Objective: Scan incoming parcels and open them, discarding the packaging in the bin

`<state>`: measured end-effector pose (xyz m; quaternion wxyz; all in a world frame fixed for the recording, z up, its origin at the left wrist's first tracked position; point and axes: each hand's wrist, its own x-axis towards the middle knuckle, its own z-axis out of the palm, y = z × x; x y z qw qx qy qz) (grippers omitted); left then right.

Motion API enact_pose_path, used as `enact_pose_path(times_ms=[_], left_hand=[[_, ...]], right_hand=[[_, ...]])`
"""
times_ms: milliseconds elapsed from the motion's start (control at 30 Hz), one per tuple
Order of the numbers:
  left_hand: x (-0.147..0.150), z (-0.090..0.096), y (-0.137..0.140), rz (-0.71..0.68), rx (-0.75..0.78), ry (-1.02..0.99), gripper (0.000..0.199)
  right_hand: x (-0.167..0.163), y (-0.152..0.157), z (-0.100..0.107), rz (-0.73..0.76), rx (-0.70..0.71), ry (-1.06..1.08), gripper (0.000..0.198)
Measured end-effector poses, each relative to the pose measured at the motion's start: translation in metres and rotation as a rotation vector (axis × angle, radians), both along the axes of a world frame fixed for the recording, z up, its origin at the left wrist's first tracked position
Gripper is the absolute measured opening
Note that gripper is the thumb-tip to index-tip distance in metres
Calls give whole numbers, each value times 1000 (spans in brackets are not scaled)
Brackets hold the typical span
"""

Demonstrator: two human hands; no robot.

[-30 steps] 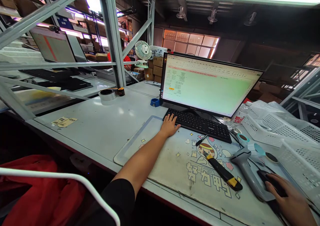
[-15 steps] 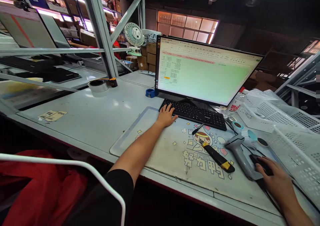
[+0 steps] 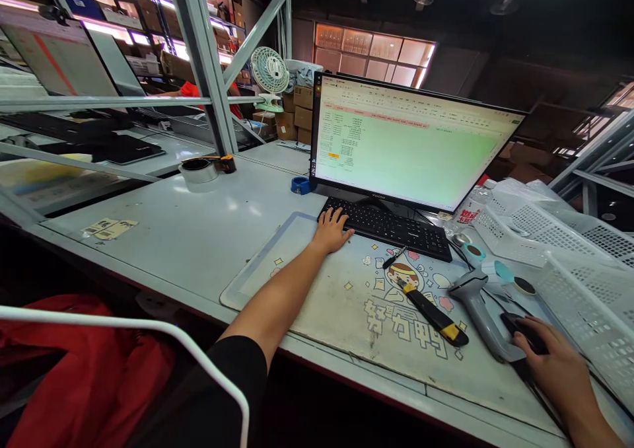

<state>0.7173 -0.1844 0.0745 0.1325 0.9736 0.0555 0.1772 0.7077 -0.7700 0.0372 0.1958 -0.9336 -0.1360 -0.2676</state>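
Note:
My left hand [image 3: 331,230] lies with its fingers spread over the left end of a black keyboard [image 3: 391,228]. At the right, my right hand [image 3: 557,355] is wrapped round a black computer mouse [image 3: 528,332], partly hidden under the palm. Just left of the mouse rests a grey barcode scanner [image 3: 480,316]. A black and yellow utility knife [image 3: 436,316] and a small dark pen-like tool [image 3: 394,257] lie on the printed desk mat [image 3: 327,302]. Behind the keyboard stands a monitor [image 3: 411,150] with a spreadsheet on a light green screen.
White perforated baskets [image 3: 584,296] crowd the right edge, beside rolls of labels [image 3: 495,271]. A tape roll [image 3: 198,172] with a tape measure [image 3: 226,164] sits back left. A blue ring-shaped object [image 3: 300,185] stands by the monitor. A white tube [image 3: 123,318] crosses the lower left.
The whole view has shifted slightly right. Both hands stay in place on the keyboard and the mouse. In the background, a red sleeve shows more behind the metal frame.

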Motion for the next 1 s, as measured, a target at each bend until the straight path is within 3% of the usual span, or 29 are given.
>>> enact_pose_path(times_ms=[333,1000], left_hand=[[0,1,0,0,-9,13,62],[2,-1,0,-36,14,-8,53]], right_hand=[[10,-13,-5,24,-11,0,53],[14,-5,-11,1,41,-1,65]])
